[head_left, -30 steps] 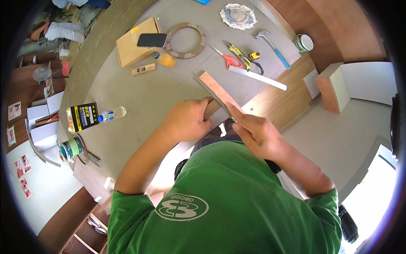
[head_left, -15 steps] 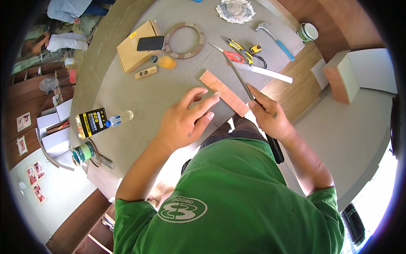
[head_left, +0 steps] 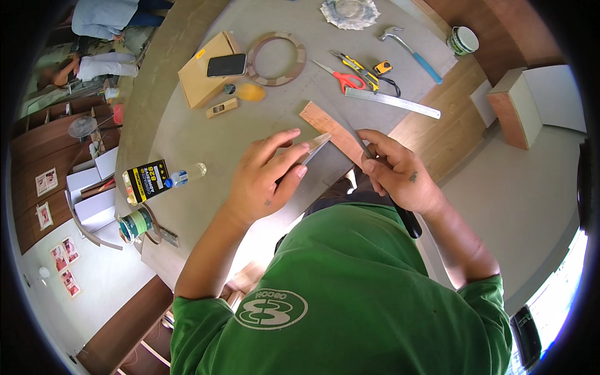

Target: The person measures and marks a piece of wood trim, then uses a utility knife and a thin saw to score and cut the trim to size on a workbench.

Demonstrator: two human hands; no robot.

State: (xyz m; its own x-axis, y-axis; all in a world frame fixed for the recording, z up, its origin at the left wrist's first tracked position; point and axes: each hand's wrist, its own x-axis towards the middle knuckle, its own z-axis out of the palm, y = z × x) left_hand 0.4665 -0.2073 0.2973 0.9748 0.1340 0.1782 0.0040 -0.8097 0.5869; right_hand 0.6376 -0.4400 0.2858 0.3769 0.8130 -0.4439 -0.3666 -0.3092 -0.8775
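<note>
My left hand pinches a small pointed sliver, pale on top with a grey lower edge; its exact kind is unclear. In my right hand is a long dark file, fingers wrapped near where the blade meets the black handle. The blade slants up and left, blurred toward its tip, apart from the sliver. Beneath both hands a reddish-brown wooden strip lies at the table's near edge; its lower end is partly hidden by my right hand.
On the grey table lie a steel ruler, red-handled scissors, yellow cutters, a tape measure, a hammer, a ring, a phone on a cardboard box, a small wooden plane, and a bottle.
The file's blade has swung lower and its tip looks blurred. My left hand has turned slightly, so more of the sliver shows. The whole view has shifted a little.
</note>
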